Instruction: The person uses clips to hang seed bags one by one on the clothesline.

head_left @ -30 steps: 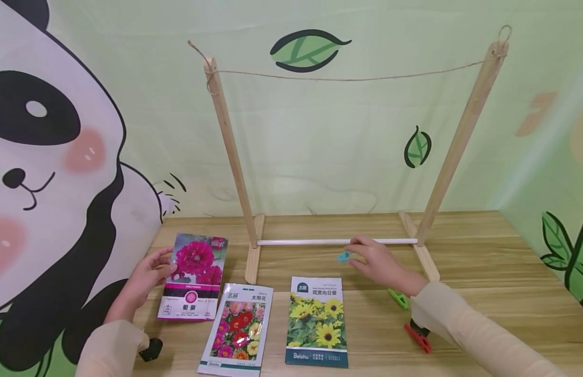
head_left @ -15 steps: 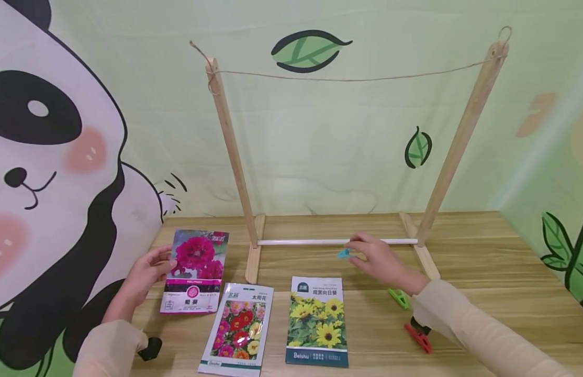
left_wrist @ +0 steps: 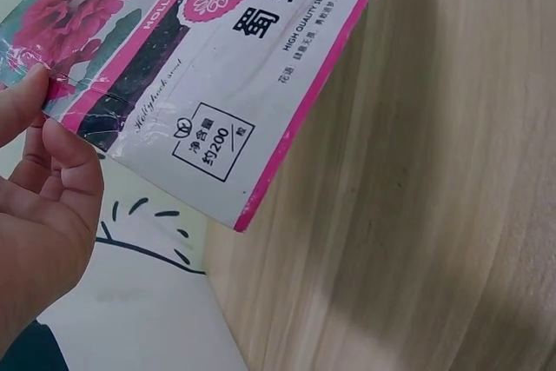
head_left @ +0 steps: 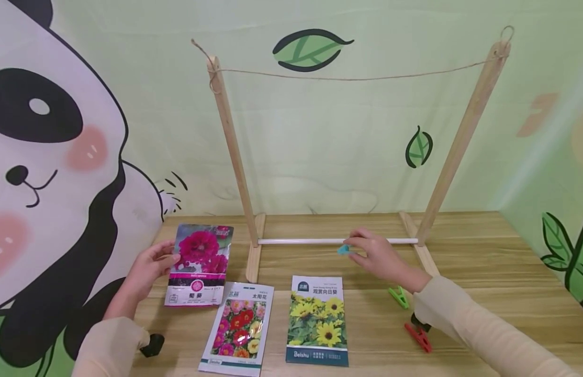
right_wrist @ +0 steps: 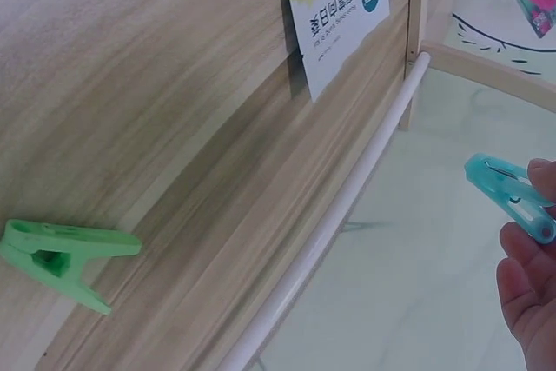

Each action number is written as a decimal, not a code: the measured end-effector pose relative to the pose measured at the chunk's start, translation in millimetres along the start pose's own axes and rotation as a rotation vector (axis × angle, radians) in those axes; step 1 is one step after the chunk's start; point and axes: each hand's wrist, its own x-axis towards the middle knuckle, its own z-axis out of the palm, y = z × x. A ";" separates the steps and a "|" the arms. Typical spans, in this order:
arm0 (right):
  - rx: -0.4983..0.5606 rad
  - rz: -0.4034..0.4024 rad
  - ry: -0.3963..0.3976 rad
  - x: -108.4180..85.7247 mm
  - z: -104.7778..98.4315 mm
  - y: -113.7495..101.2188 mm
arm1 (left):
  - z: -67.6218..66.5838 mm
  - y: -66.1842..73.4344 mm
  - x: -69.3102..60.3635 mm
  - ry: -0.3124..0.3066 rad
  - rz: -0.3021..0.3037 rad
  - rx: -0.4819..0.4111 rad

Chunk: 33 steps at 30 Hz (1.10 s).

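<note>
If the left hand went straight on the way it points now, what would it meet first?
Probably the left wooden post: in the head view the left hand points that way, its pink-flower packet leading. Depth is unclear, so it might pass in front.

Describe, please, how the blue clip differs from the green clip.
Colour: the blue clip is light turquoise, while the green clip is bright green. Place: the right hand pinches the blue clip in the air, whereas the green clip lies on the table. Both look like clothes pegs.
</note>
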 end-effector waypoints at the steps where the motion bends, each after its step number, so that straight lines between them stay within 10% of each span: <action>1: -0.005 0.000 0.000 0.3 -0.2 -0.2 | 0.6 1.0 -0.3 -0.001 0.004 -0.007; 33: 0.001 -0.032 0.091 15.5 -13.9 -3.7 | 22.5 25.4 -0.3 0.021 0.034 -0.139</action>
